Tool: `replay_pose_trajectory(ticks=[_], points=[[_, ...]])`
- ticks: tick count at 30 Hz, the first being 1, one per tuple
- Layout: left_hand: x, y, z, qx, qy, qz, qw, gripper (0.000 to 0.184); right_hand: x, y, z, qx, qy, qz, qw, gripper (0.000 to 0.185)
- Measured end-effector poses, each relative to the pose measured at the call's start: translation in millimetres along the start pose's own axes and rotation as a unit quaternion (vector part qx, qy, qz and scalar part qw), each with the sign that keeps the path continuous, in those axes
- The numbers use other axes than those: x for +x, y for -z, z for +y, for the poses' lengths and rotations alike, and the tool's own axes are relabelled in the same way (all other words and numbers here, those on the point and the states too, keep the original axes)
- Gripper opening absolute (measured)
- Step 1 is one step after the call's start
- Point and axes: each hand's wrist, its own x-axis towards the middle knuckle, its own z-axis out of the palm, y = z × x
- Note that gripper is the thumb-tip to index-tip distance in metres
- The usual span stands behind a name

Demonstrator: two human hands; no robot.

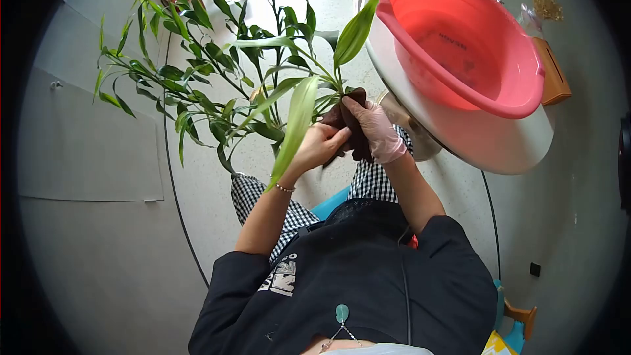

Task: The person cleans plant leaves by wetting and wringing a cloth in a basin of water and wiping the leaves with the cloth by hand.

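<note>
A crumpled dark brown piece, perhaps cloth [355, 133], is bunched around the base of a plant with long broad green leaves [355, 33]. My right hand [379, 128], in a thin clear glove, grips the brown piece from the right, thumb near its top. From the left, my bare left hand [320, 145] pinches its lower part, with some fingertips hidden. One pale leaf [299, 125] hangs across my left wrist. Both hands are close together above my knees.
Tall leafy stems [217, 59] spread behind and left of my hands. On the right, a pink basin [460, 46] stands on a round white table [499, 144]. Beyond it are a tan box [554, 72] and dried flowers [547, 1].
</note>
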Motion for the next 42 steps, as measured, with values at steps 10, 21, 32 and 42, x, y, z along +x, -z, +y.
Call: replay_pose_trajectory(ticks=[10, 21, 32, 42], points=[[36.6, -7.5, -19.3, -0.353, 0.054, 0.053, 0.933, 0.048, -25.8, 11.9, -11.1, -0.034, -0.012, -0.051, 0.998, 0.027], [44.1, -1.9, -23.6, -0.507, -0.052, 0.059, 0.858, 0.039, -46.9, -3.5, 8.9, 0.026, -0.055, -0.061, 0.996, 0.019], [32.3, 14.9, -3.1, -0.337, -0.072, 0.126, 0.930, 0.027, -34.8, -15.9, 12.3, 0.014, -0.030, -0.049, 0.998, 0.021], [47.2, 65.0, -4.4, -0.457, -0.011, 0.204, 0.866, 0.024, -94.8, -18.1, 54.7, -0.071, -0.165, -0.135, 0.974, 0.034]])
